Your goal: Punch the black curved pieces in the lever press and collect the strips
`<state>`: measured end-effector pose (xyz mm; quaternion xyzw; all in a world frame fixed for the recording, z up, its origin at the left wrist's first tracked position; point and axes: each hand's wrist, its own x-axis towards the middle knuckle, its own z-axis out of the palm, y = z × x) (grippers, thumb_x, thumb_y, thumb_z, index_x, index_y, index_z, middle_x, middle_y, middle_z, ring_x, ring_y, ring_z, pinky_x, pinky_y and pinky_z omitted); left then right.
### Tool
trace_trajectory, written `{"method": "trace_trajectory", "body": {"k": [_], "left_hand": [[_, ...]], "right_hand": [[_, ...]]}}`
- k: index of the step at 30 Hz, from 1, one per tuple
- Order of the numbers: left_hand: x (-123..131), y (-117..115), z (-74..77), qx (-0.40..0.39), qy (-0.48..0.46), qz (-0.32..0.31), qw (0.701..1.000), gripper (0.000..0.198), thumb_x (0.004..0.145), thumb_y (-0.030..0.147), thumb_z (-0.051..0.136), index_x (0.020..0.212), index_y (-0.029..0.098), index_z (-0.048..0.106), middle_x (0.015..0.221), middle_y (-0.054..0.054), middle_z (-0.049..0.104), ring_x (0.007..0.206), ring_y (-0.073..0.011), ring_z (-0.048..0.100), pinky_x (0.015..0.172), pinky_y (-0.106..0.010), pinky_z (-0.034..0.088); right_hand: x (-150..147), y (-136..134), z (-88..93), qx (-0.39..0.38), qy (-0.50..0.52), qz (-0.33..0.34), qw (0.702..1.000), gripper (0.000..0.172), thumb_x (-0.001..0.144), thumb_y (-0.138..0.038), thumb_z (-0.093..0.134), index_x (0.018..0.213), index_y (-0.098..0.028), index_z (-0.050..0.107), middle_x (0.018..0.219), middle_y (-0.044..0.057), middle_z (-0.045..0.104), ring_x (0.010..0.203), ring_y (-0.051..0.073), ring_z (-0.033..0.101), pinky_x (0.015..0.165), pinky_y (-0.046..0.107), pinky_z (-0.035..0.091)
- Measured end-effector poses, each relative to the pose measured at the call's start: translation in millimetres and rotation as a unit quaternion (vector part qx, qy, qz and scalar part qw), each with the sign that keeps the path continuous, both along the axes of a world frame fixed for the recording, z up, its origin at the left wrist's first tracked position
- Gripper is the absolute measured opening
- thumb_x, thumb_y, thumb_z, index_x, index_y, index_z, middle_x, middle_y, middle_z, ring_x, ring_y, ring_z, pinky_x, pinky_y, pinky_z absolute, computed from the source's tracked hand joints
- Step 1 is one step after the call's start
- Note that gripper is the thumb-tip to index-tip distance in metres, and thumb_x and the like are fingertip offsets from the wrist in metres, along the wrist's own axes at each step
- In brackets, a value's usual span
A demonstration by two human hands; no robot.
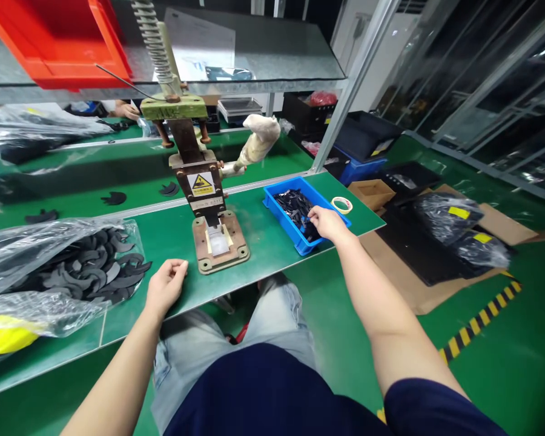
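My right hand [327, 223] reaches into a blue bin [305, 247], its fingertips pinched at the small black strip-like pieces [293, 204] inside. Exactly which piece sits between the fingers is hard to see. My left hand [166, 284] rests at the front edge of the green table, fingers curled and thumb against them; whatever they may hold is hidden. Between both hands stands a hand press [200, 163] with a warning label, its pale fixture block [218, 241] on the base plate. To the left, a clear plastic bag [36, 248] lies open with many curved black pieces [91, 269].
A tape roll [341, 205] lies right of the bin. The press's wrapped handle [258, 142] sticks out rightward. Loose black pieces [113, 198] lie behind. An orange-red bin [63, 48] sits on the shelf overhead. Another person's hand [127, 111] shows beyond. Cardboard and bagged parts [449, 218] occupy the right floor.
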<state>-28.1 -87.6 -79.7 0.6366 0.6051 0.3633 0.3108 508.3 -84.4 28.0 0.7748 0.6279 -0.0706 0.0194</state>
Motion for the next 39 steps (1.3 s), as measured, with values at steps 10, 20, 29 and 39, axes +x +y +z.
{"method": "trace_trajectory", "body": {"k": [10, 20, 29, 39], "left_hand": [[0.9, -1.9, 1.2, -0.003, 0.06, -0.009, 0.998, 0.045, 0.094, 0.067, 0.06, 0.103, 0.024, 0.072, 0.077, 0.0, 0.071, 0.066, -0.0186, 0.062, 0.065, -0.029, 0.048], [3.3, -1.4, 4.1, -0.004, 0.028, -0.004, 1.0, 0.046, 0.091, 0.068, 0.062, 0.1, 0.024, 0.072, 0.077, -0.002, 0.073, 0.065, -0.0191, 0.061, 0.063, -0.029, 0.049], [0.5, -0.6, -0.1, -0.009, 0.033, -0.009, 0.999, 0.046, 0.094, 0.067, 0.06, 0.103, 0.023, 0.072, 0.082, -0.001, 0.073, 0.069, -0.0184, 0.064, 0.067, -0.029, 0.047], [0.2, 0.1, -2.4, -0.009, 0.022, -0.011, 1.0, 0.044, 0.093, 0.065, 0.062, 0.103, 0.024, 0.072, 0.083, -0.002, 0.074, 0.071, -0.0187, 0.064, 0.067, -0.029, 0.047]], "right_hand": [[-3.7, 29.3, -0.1, -0.17, -0.011, 0.028, 0.985, 0.045, 0.099, -0.05, 0.065, 0.133, -0.019, 0.064, 0.136, 0.01, 0.067, 0.121, 0.02, 0.067, 0.106, 0.045, 0.061], [-16.9, 35.2, -1.7, -0.166, -0.055, 0.027, 0.984, 0.047, 0.099, -0.05, 0.065, 0.133, -0.018, 0.064, 0.136, 0.011, 0.066, 0.123, 0.021, 0.066, 0.107, 0.045, 0.061], [-15.5, 33.5, 6.0, -0.175, -0.057, 0.013, 0.983, 0.048, 0.099, -0.05, 0.066, 0.135, -0.018, 0.062, 0.137, 0.01, 0.066, 0.122, 0.021, 0.067, 0.106, 0.046, 0.061], [-19.3, 28.2, 11.7, -0.103, -0.033, -0.02, 0.994, 0.046, 0.099, -0.05, 0.065, 0.133, -0.018, 0.064, 0.135, 0.01, 0.067, 0.122, 0.02, 0.067, 0.106, 0.045, 0.061]]}}
